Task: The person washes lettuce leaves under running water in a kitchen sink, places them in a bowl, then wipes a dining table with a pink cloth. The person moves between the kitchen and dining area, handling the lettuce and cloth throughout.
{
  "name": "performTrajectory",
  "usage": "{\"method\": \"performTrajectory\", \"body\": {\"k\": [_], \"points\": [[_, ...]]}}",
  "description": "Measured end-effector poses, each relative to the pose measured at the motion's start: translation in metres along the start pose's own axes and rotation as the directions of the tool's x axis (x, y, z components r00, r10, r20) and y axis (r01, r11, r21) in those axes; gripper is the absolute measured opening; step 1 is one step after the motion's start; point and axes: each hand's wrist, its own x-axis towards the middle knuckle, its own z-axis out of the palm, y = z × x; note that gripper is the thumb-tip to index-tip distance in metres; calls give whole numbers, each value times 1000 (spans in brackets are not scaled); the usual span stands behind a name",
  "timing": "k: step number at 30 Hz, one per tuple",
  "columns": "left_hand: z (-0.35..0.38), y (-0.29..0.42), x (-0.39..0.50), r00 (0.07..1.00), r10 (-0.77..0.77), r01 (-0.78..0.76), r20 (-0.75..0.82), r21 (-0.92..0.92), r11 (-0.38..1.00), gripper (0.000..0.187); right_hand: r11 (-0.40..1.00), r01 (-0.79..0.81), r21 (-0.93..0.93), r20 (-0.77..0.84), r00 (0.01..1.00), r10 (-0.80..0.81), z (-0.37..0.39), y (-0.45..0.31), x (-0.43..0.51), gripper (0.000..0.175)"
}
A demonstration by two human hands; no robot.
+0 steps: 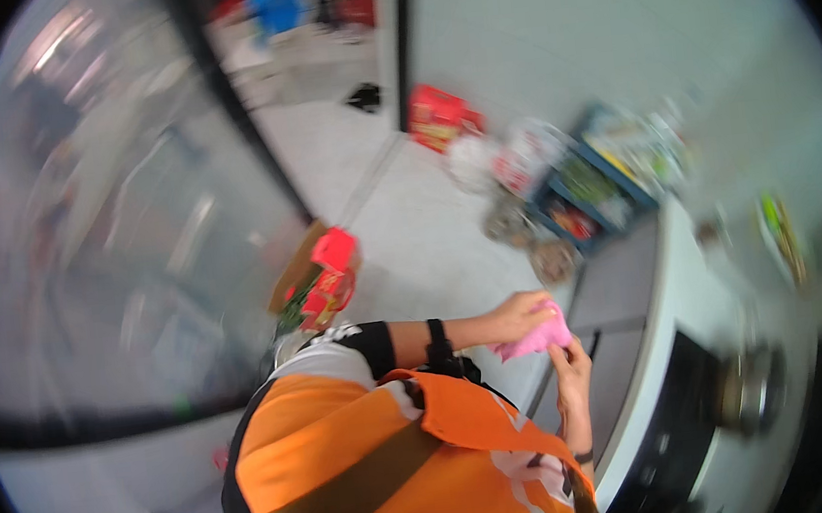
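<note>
A pink cloth point(548, 331) is bunched between my two hands, out in front of the orange apron point(342, 463). My left hand point(522, 316) grips it from above, fingers wrapped over the fabric; a black band circles that wrist. My right hand point(572, 367) pinches the cloth's lower edge between thumb and fingers. Both hands are in the air beside the grey cabinet fronts point(611, 296) of the counter. Part of the cloth is hidden under the left hand.
To the right, a pot point(754, 390) stands by the black cooktop point(668, 424) on a white counter. A blue-grey rack of vegetables point(589, 180) and plastic bags point(531, 152) line the wall. Red boxes point(331, 279) sit near the glass door point(157, 244). Much is blurred.
</note>
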Motion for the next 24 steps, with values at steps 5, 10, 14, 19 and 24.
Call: {"method": "performTrajectory", "body": {"k": [5,10,14,19,24], "points": [[-52,6,45,948,-53,116,-313,188,975,29,972,-162,168,434,898,75,16,-28,114,22],[-92,3,23,694,-127,234,-709,56,971,29,991,35,-125,799,596,80,73,-48,189,25],[-98,14,-48,428,-186,62,-884,-177,982,29,998,64,-27,918,396,-1,141,-48,195,23],[-59,42,-141,254,-300,-67,-920,-326,943,31,999,-13,-50,996,74,51,215,-45,153,23],[9,46,-221,-47,-269,-85,-962,-264,961,29,963,13,-271,932,-248,266,247,-29,60,26]]}}
